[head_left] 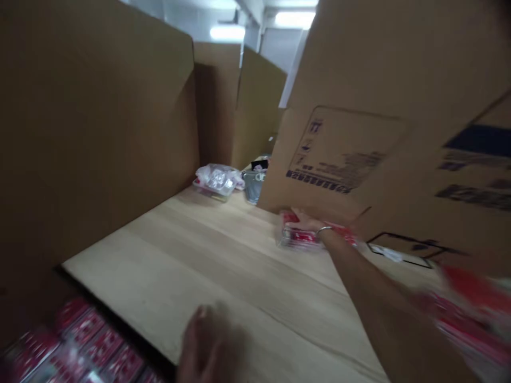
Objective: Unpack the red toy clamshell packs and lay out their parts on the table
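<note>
The right hand [304,219] reaches out low over the desk, its fingers partly spread across the top of a clear plastic pack with bright red contents or printing [304,237]; it touches the pack, but whether it grips it cannot be told. The left hand [202,346], badly blurred, is above the near part of the pale wood-grain desk [191,255], loosely curled; how far open it is, and whether it holds anything, cannot be told.

The pack lies on the desk directly under the right hand, beyond the left hand and well apart from it, at the foot of a tall brown cardboard panel [383,58]. More red, clear material [341,233] shows just right of the right wrist. Below the desk's near left edge are rows of shiny red packs [101,340].

Dark purple-blue characters and small symbols are printed on the panel, too blurred to read.
</note>
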### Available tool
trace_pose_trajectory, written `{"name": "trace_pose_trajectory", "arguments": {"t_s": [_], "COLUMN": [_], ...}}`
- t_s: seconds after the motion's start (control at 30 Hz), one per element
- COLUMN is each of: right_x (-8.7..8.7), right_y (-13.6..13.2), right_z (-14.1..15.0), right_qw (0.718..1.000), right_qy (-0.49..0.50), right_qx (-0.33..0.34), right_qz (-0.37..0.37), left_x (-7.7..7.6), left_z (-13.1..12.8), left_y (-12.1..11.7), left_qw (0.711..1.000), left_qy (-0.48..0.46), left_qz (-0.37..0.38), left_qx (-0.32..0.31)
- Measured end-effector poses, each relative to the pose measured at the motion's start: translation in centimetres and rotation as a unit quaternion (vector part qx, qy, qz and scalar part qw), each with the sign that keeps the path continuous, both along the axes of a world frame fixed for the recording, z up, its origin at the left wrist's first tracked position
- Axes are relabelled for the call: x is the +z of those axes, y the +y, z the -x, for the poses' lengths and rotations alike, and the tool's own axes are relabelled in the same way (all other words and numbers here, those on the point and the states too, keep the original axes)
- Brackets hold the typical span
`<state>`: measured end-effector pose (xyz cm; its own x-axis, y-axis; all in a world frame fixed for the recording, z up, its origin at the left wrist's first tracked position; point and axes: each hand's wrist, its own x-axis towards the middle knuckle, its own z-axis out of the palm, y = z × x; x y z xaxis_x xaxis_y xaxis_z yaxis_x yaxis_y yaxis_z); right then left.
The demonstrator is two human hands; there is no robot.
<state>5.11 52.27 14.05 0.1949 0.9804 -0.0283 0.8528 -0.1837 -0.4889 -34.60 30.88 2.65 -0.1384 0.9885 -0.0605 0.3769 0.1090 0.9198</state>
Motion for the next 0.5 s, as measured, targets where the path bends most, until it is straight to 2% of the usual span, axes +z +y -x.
{"name": "trace_pose_trajectory", "arguments": {"t_s": [0.03, 0.1, 0.2, 0.27, 0.33, 0.5], "right_x": [-0.9, -2.9, -4.8, -5.1, -5.0, -5.2], "right_y": [0.3, -0.5, -2.9, -4.0, -4.2, -3.8], "right_z": [-0.1, 0.6, 2.0, 2.3, 1.9, 0.6], "right_qw": [0.999, 0.994, 0.974, 0.966, 0.97, 0.982], "right_qy": [-0.02, -0.076, -0.183, -0.213, -0.196, -0.153], "right_qx": [0.007, 0.036, 0.092, 0.111, 0.116, 0.101], "right_qz": [0.026, 0.067, 0.093, 0.094, 0.089, 0.053], "left_x": [0.1, 0.1, 0.4, 0.9, 1.2, 0.5], "left_z": [-2.6, -7.4, -12.1, -13.7, -14.8, -18.0], "left_y": [-0.4, -0.8, -0.5, 0.1, 0.9, 4.9], "left_qw": [0.995, 0.963, 0.917, 0.903, 0.898, 0.915], "left_qy": [-0.08, -0.199, -0.286, -0.299, -0.299, -0.291], "left_qz": [0.055, 0.168, 0.256, 0.286, 0.3, 0.259], "left_qx": [-0.025, -0.068, -0.107, -0.112, -0.115, -0.105]}}
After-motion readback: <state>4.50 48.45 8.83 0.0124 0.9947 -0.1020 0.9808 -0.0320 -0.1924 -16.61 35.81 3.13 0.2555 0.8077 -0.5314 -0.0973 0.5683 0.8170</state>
